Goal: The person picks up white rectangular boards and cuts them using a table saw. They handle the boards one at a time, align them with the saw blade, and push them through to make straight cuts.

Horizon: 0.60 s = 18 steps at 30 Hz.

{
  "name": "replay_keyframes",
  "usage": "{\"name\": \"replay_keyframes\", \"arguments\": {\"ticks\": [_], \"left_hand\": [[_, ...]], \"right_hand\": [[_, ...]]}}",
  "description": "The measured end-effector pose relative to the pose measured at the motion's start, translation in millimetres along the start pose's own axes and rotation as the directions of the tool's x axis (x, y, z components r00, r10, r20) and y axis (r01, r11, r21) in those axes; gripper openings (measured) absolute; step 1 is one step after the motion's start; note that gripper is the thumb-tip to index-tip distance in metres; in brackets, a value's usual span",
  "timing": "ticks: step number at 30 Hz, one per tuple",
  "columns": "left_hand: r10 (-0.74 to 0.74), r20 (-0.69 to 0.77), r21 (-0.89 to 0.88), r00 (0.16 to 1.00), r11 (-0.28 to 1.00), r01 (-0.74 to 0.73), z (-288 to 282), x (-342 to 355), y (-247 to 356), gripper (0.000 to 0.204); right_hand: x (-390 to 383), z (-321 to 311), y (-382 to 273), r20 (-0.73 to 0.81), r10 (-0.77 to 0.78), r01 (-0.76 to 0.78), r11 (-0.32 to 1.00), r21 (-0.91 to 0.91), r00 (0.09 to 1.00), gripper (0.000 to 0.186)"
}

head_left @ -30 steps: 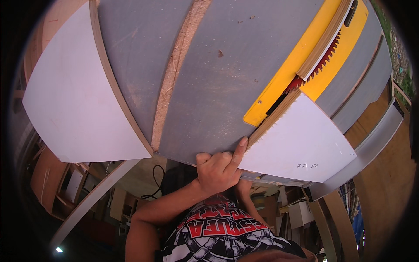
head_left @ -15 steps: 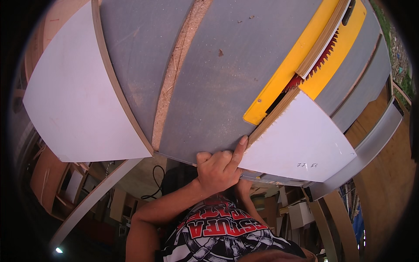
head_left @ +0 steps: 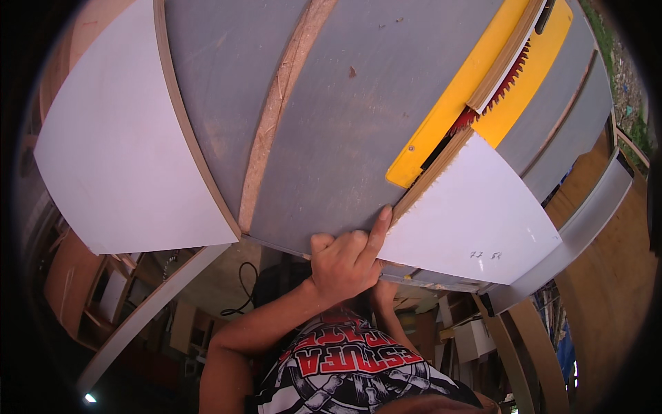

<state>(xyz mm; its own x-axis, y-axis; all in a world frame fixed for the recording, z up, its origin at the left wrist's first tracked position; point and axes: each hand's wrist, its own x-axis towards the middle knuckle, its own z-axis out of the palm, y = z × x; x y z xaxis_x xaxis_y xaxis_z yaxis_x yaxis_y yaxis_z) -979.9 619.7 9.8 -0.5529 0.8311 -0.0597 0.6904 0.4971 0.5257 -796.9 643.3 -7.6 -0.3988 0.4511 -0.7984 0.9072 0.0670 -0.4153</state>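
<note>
My left hand (head_left: 345,262) grips the near corner of a white board (head_left: 472,207), index finger extended along its rough-cut edge, other fingers curled. My right hand (head_left: 386,297) is mostly hidden beneath the table's front edge, beside the left wrist. The board lies on a grey saw table (head_left: 331,117), against a red toothed blade (head_left: 507,86) set in a yellow insert plate (head_left: 431,124). A narrow white-faced strip (head_left: 503,58) lies beside the blade, beyond the board.
A large white panel (head_left: 117,152) lies at the left, near a particleboard-coloured groove or strip (head_left: 276,103) along the table. A long pale rail (head_left: 586,207) runs at the right. Below are stacked wooden pieces (head_left: 183,321), a black cable (head_left: 245,286) and a plywood sheet (head_left: 603,276).
The whole view has shifted slightly, with table, board and left hand sitting a little higher in the picture. The hands' grip looks the same.
</note>
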Motion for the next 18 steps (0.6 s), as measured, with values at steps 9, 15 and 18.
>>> {"name": "replay_keyframes", "arguments": {"ticks": [9, 15, 18], "left_hand": [[-0.002, -0.036, -0.013, 0.999, 1.000, 0.002, 4, 0, 0, 0.077], [0.040, -0.014, -0.026, 0.999, 0.999, -0.041, 1, -1, -4, 0.085], [0.068, -0.004, -0.011, 0.998, 0.998, -0.068, -1, -2, -2, 0.093]], "right_hand": [[-14, 40, 79, -0.052, 0.285, -0.238, 0.874, 0.425, 0.957, 0.044], [-17, 6, 78, 0.226, 0.269, -0.347, 0.806, 0.479, 0.936, 0.048], [-13, -24, 131, 0.492, 0.189, -0.384, 0.860, 0.335, 0.850, 0.050]]}}
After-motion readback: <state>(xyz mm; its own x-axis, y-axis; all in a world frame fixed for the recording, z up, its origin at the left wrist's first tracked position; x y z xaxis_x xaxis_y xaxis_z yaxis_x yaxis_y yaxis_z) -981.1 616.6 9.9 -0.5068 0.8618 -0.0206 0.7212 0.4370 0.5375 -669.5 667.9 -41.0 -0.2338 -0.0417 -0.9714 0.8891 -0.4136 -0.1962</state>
